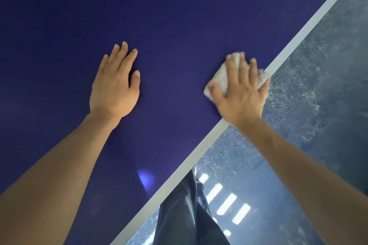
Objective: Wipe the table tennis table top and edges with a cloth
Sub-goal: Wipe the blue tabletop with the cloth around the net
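My cloth (223, 79) sits at the right edge of the blue table top (179, 26), pinned under my right hand (241, 93).

The cloth is a bunched white towel lying on the blue surface and reaching onto the white edge line (310, 24), which runs diagonally from near left to far right. My right hand lies on top of it with fingers spread and straight, pressing it down rather than curling round it. My left hand (115, 85) rests flat on the bare blue top, well to the left of the cloth, fingers straight and close together, holding nothing. Pale specks dot the far right part of the top. Beyond the edge is a glossy grey floor (328, 85) with bright light reflections, and my dark trouser leg (185, 215) shows near the table's edge.
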